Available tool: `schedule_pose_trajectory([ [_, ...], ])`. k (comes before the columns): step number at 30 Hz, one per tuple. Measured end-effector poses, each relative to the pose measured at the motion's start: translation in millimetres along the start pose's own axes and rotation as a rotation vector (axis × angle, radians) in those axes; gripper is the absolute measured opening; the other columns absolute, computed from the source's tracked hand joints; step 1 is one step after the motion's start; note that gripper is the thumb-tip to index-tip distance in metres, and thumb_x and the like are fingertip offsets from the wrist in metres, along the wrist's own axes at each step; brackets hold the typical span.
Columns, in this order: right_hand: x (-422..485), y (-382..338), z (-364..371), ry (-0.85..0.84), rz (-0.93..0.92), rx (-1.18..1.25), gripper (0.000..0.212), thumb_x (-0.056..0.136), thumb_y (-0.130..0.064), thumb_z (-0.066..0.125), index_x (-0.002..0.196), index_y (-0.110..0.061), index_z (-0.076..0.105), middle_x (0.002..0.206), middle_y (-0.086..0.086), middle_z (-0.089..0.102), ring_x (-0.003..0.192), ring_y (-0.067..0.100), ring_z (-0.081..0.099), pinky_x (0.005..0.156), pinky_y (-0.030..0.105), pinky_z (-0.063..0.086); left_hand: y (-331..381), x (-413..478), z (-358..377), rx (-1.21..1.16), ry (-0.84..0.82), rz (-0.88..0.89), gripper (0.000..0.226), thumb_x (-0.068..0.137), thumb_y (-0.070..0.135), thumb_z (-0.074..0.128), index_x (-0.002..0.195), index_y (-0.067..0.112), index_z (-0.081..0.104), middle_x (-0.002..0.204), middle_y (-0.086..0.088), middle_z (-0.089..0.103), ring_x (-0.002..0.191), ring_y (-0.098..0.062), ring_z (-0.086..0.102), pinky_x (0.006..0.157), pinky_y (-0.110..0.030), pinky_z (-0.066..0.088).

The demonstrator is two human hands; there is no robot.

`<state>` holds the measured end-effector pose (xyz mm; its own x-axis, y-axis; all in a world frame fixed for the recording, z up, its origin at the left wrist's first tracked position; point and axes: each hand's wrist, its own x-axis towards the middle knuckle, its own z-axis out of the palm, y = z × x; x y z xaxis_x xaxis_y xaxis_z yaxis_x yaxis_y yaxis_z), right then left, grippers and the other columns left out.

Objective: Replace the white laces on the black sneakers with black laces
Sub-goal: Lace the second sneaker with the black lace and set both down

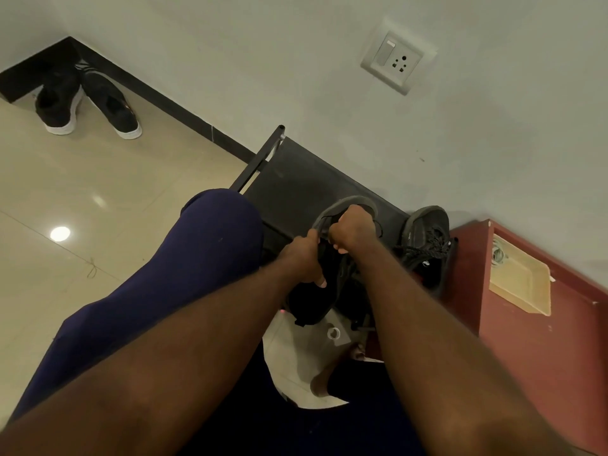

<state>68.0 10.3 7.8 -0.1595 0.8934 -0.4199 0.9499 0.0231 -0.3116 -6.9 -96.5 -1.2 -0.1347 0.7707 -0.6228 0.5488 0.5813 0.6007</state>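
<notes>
Gripping a black knit sneaker w/ a grey sole [348, 201], both hands work close together over the near edge of a low black metal-framed rack [296, 179] that stands against the white wall. The L hand [304, 258] has its fingers curled round the sneaker's left side, thumb pressed on the dark upper. The R hand [353, 230] is balled into a tight fist on top of the shoe, knuckles up. It clamps the upper near the grey rim, but whether a lace is also inside the fist can't be told. The two hands nearly touch.

A second black sneaker [424, 238] sits at the rack's right end, just beside the held one and up against a red-brown wooden cabinet [526, 340]. Speckled black laces [434, 246] are threaded through it.

The person's leg in navy-blue trousers [197, 251] is raised to the left of the hands, at the rack's left front corner.

Well apart, in the floor's far corner where the dark skirting meets, a pair of black sneakers w/ white soles [87, 100] stands on the glossy beige tile floor [82, 192], toes toward the room. A white wall socket w/ switch [396, 57] is set in the wall above the rack.
</notes>
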Motion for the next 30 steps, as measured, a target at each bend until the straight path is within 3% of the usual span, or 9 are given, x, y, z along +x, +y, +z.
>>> schedule_pose_trajectory([
  [3,0.3,6.1,4.1,0.024,0.020,0.075,0.013,0.085,-0.018,0.072,0.088,-0.008,0.065,0.085,0.014,0.073,0.074,0.029,0.072,0.067,0.045,0.063,0.5,1.2,1.7,-0.006,0.028,0.009,0.090,0.061,0.028,0.091,0.132,0.021,0.037,0.129,-0.009,0.052,0.117,-0.033,0.055,0.095,-0.049,0.052],
  [7,-10.9,17.7,-1.2,0.118,0.066,0.249,0.027,0.086,-0.022,0.074,0.066,-0.011,0.060,0.068,0.011,0.071,0.065,0.029,0.072,0.067,0.043,0.062,-1.3,2.4,2.2,-0.026,0.049,0.019,0.090,0.063,0.029,0.090,0.136,0.020,0.038,0.129,-0.009,0.055,0.118,-0.031,0.056,0.097,-0.047,0.051],
  [13,-19.6,20.6,9.1,0.184,0.093,0.291,0.032,0.087,-0.037,0.072,0.065,-0.015,0.063,0.069,0.004,0.068,0.072,0.023,0.067,0.065,0.029,0.048,2.0,1.6,2.9,0.005,0.053,0.007,0.091,0.061,0.031,0.091,0.133,0.020,0.037,0.126,-0.009,0.056,0.115,-0.032,0.058,0.094,-0.047,0.053],
  [17,-15.7,17.0,8.4,0.106,0.110,0.227,0.025,0.086,-0.033,0.074,0.079,-0.009,0.070,0.079,0.007,0.073,0.073,0.025,0.069,0.062,0.031,0.054,1.2,1.2,2.8,0.006,0.054,0.009,0.092,0.062,0.030,0.091,0.135,0.020,0.036,0.128,-0.009,0.056,0.116,-0.033,0.058,0.094,-0.048,0.053],
  [20,-10.6,17.4,3.2,0.020,0.143,0.218,0.023,0.089,-0.025,0.074,0.075,-0.007,0.067,0.072,0.007,0.072,0.061,0.021,0.066,0.062,0.036,0.059,0.0,1.6,3.1,-0.004,0.069,0.017,0.093,0.060,0.029,0.092,0.135,0.020,0.038,0.127,-0.008,0.058,0.116,-0.033,0.058,0.093,-0.047,0.053],
  [22,-9.3,15.7,-1.2,-0.046,0.164,0.192,0.024,0.089,-0.022,0.074,0.072,-0.007,0.068,0.067,0.006,0.071,0.053,0.016,0.062,0.057,0.032,0.054,-1.2,1.3,4.4,0.005,0.085,0.030,0.091,0.060,0.029,0.092,0.134,0.020,0.039,0.127,-0.008,0.058,0.115,-0.032,0.059,0.091,-0.044,0.054],
  [25,-7.2,14.7,-1.3,-0.099,0.152,0.108,0.022,0.092,-0.023,0.071,0.075,-0.008,0.071,0.069,0.005,0.073,0.058,0.017,0.065,0.055,0.031,0.049,-1.2,0.1,6.4,0.012,0.095,0.039,0.087,0.061,0.031,0.091,0.131,0.021,0.040,0.126,-0.008,0.056,0.115,-0.032,0.058,0.091,-0.044,0.054],
  [30,-9.1,19.7,1.4,-0.109,0.231,0.331,0.015,0.096,-0.014,0.066,0.088,-0.001,0.067,0.071,0.009,0.068,0.052,0.015,0.054,0.051,0.028,0.044,-2.1,-1.1,4.7,0.008,0.094,0.050,0.087,0.061,0.030,0.091,0.132,0.022,0.041,0.127,-0.007,0.055,0.116,-0.031,0.057,0.093,-0.045,0.054],
])
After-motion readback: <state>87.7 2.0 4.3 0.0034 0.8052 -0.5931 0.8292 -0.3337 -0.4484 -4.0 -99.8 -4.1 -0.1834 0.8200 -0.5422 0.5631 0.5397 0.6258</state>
